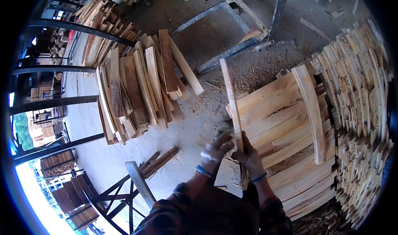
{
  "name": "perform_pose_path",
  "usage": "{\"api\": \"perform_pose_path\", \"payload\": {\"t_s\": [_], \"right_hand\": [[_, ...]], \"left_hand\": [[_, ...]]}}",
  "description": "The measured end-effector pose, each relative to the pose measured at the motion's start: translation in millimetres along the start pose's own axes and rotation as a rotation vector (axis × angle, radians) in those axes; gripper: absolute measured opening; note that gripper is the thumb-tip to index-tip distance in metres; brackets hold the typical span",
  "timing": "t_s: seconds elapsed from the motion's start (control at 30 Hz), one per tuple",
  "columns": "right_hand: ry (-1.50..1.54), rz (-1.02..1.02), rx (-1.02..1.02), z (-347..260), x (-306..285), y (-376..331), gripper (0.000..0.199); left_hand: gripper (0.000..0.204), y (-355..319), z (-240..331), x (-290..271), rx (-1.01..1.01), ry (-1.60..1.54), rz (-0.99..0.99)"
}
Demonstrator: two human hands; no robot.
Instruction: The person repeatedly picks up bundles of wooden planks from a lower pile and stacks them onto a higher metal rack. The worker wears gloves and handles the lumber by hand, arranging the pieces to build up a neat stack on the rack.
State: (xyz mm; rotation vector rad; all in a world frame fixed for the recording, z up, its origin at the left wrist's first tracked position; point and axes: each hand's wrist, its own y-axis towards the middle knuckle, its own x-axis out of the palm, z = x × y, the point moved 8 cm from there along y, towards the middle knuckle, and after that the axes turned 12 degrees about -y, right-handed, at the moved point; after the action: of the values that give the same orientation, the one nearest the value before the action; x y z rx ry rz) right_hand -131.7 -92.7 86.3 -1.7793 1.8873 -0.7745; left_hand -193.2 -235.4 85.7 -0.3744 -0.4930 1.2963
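Evidently the narrow plank (233,100) is in the right hand (249,158), gripped toward its near end; with its long far end unsupported, it could tip or twist. The left hand (215,152), just left of it, has its fingers loosely spread; blur hides whether they touch the plank. Right of the right hand, the curved board (309,106) lying across the boards (273,127) could shift if knocked. The plank's near end is hard to make out against dark clothing.

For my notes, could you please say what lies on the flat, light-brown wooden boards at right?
A long, pale wooden plank lies across those boards; their surface beneath it is hidden.
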Motion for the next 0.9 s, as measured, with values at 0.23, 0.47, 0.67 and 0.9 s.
{"api": "perform_pose_path", "payload": {"t_s": [0.23, 0.47, 0.67, 0.9], "right_hand": [[-0.006, -0.029, -0.17, -49.8, 23.3, 102.5, 0.079], [-0.156, -0.042, -0.239, -126.3, 123.2, 271.6, 0.083], [-0.794, 0.229, -0.265, -143.1, 153.2, 398.0, 0.088], [-1.569, 0.405, -0.274, -140.3, 241.3, 456.3, 0.09]], "left_hand": [[0.094, 158.8, 93.0, -220.7, 0.046, 0.985, 0.874], [0.106, 266.3, 67.0, -293.3, -0.263, 1.485, 0.79], [0.102, 245.7, 97.2, -313.0, -0.053, 0.145, 0.535], [0.109, 155.8, 91.7, -343.7, 0.175, -0.179, 0.603]]}}
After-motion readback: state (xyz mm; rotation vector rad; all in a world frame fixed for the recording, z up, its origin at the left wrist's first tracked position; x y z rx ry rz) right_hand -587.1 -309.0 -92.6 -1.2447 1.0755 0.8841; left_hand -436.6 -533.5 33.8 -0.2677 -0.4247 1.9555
